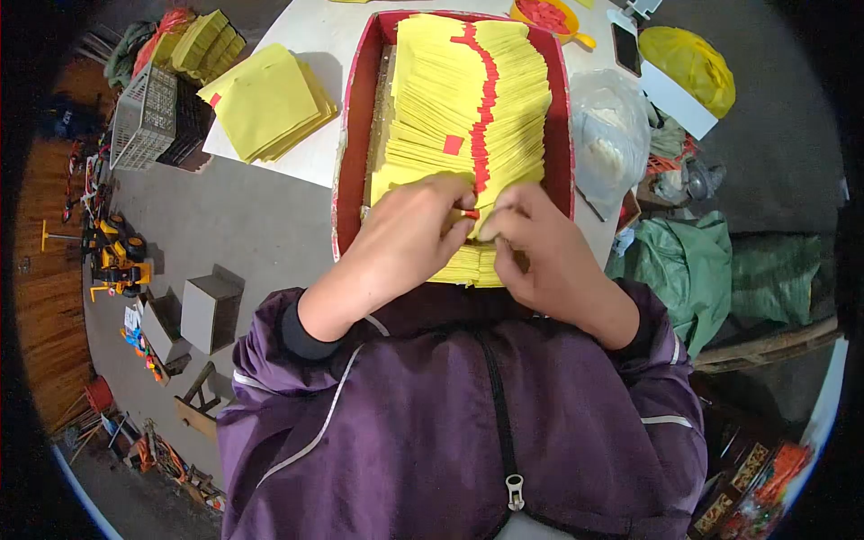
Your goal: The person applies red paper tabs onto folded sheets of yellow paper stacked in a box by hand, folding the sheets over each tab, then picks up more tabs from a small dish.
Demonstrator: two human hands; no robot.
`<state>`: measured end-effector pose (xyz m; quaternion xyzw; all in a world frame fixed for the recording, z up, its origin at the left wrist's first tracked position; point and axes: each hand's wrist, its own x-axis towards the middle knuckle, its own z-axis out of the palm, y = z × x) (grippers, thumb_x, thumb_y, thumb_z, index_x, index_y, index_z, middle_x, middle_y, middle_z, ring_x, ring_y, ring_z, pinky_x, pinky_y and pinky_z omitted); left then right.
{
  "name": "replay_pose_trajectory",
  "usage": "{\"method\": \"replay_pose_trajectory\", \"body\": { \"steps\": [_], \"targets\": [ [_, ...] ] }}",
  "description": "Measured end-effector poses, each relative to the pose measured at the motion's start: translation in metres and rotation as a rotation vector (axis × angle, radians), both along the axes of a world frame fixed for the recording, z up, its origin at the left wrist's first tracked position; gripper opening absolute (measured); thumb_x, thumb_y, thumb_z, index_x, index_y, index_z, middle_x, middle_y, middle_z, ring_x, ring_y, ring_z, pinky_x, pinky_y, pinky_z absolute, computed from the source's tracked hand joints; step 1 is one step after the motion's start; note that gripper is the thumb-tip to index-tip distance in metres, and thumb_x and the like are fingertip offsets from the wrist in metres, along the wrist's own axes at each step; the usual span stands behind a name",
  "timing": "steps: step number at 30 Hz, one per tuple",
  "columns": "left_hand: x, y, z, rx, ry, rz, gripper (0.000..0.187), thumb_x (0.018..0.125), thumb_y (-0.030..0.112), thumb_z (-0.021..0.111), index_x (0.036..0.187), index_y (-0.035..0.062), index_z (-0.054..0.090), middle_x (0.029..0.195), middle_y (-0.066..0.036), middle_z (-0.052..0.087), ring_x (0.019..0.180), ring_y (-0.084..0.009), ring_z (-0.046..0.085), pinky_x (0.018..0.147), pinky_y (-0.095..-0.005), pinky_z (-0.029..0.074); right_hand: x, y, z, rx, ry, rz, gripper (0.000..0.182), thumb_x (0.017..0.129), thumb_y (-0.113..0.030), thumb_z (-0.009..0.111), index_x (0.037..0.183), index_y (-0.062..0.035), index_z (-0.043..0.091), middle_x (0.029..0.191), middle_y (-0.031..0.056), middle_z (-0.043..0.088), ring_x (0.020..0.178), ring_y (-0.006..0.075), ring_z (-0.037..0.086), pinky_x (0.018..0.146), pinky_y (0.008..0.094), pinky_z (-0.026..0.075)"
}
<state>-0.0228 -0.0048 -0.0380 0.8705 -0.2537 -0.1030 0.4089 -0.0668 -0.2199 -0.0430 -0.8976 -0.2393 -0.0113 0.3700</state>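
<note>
A red-walled box (569, 117) holds a long row of yellow paper sheets (432, 99) packed closely together, with small red pieces forming a wavy line along them. Over the near end of the row, my left hand (405, 225) is closed, thumb and forefinger beside a small red paper piece (470, 214). My right hand (549, 243) is closed too, its thumb and fingertips pinching the edge of a yellow sheet close to the left fingertips. One loose red paper square (454, 145) lies on the sheets. Both hands partly hide the nearest sheets.
A stack of yellow sheets (270, 99) lies left of the box on the white table (310, 166). An orange bowl (567, 18) of red pieces, a phone (625, 49) and a clear plastic bag (607, 135) are to the right. A crate (144, 117) stands at far left.
</note>
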Motion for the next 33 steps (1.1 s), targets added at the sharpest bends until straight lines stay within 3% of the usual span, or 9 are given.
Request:
{"method": "replay_pose_trajectory", "body": {
  "steps": [1,6,12,16,21,33],
  "targets": [
    [0.000,0.000,0.000,0.032,0.003,0.024,0.021,0.083,0.001,0.074,0.104,0.0006,0.069,0.094,-0.013,0.073,0.071,-0.0284,0.064,0.066,-0.0370,0.050,-0.001,-0.001,-0.002,-0.034,-0.107,0.049,0.019,0.083,0.001,0.068,0.100,-0.0076,0.064,0.087,0.0035,0.061,0.071,0.0170,0.056,0.064,0.0287,0.044],
    [0.000,0.003,0.001,0.057,-0.086,0.049,0.021,0.084,0.002,0.074,0.105,-0.0014,0.071,0.098,-0.013,0.074,0.072,-0.0288,0.065,0.067,-0.0362,0.051,0.000,-0.007,0.000,-0.222,-0.032,0.129,0.015,0.081,0.000,0.068,0.094,-0.0063,0.067,0.088,0.0048,0.062,0.075,0.0210,0.057,0.068,0.0303,0.046],
    [-0.007,0.008,0.020,0.017,-0.018,0.023,0.017,0.085,0.001,0.073,0.101,-0.0023,0.071,0.095,-0.013,0.075,0.073,-0.0286,0.068,0.067,-0.0364,0.051,0.011,-0.002,-0.003,-0.037,0.177,-0.049,0.013,0.082,0.000,0.068,0.094,-0.0063,0.066,0.089,0.0045,0.062,0.075,0.0215,0.057,0.068,0.0314,0.046],
    [-0.010,0.007,0.012,0.054,0.097,-0.083,0.009,0.087,0.000,0.071,0.096,-0.0019,0.071,0.087,-0.014,0.073,0.067,-0.0273,0.066,0.064,-0.0378,0.050,0.010,-0.003,0.004,-0.077,0.174,-0.027,0.016,0.084,0.001,0.068,0.098,-0.0058,0.065,0.090,0.0057,0.063,0.076,0.0230,0.057,0.068,0.0326,0.046],
    [-0.005,0.004,0.013,0.062,0.095,-0.060,0.007,0.090,0.000,0.067,0.096,-0.0021,0.070,0.082,-0.016,0.071,0.062,-0.0280,0.063,0.062,-0.0395,0.049,0.001,-0.009,0.005,-0.023,0.075,-0.020,0.019,0.086,0.000,0.068,0.104,-0.0048,0.062,0.091,0.0065,0.063,0.078,0.0240,0.057,0.071,0.0326,0.046],
    [0.005,-0.003,0.005,0.104,0.048,-0.043,0.013,0.092,0.001,0.063,0.103,-0.0011,0.069,0.084,-0.016,0.072,0.063,-0.0315,0.062,0.062,-0.0411,0.049,0.021,-0.008,0.010,-0.135,-0.016,0.054,0.027,0.086,-0.004,0.070,0.112,-0.0065,0.061,0.094,0.0051,0.065,0.088,0.0256,0.059,0.087,0.0373,0.044]
  ]
}}
